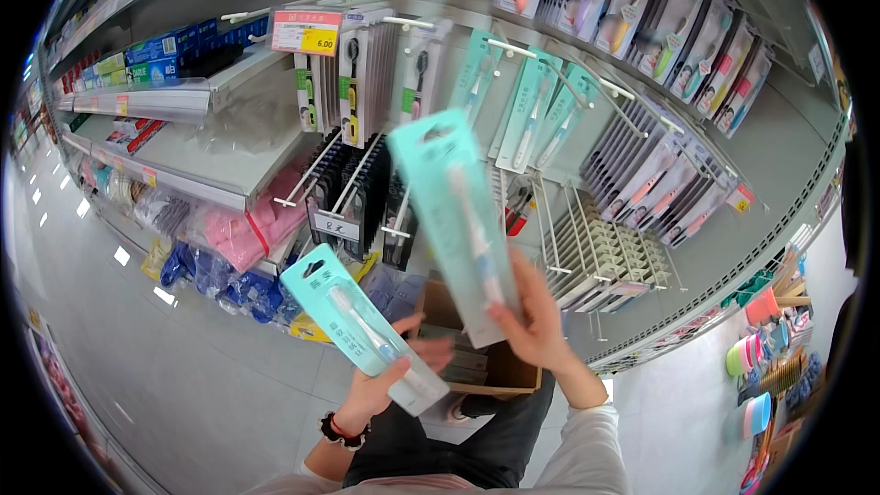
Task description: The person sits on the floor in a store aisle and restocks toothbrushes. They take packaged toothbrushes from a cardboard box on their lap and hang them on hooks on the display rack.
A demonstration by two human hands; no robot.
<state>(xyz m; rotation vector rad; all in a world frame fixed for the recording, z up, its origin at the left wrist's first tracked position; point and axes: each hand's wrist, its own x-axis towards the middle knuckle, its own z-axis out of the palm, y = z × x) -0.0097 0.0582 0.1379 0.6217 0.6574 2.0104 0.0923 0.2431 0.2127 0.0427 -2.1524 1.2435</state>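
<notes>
My left hand [392, 371] grips a teal-and-white toothbrush pack [357, 320] by its lower part, its hang hole towards the upper left. Higher up and blurred by motion, a second toothbrush pack [447, 199] of the same kind is held near its bottom end by my right hand [533, 316]. Each pack shows one white toothbrush through a clear front. Beyond the right-hand pack, more teal packs [526, 113] hang on metal display hooks [512, 48]. An open cardboard box [505, 385] containing several packs stands below my hands, partly hidden by them.
Black-and-yellow toothbrush packs [352, 89] hang left of the teal ones, behind a price tag [306, 33]. Bare hook ends [285, 202] jut out towards me. Toothpaste boxes [155, 58] line a shelf at left. Pink bagged goods [240, 230] lie lower, and plastic buckets [756, 412] stand at right.
</notes>
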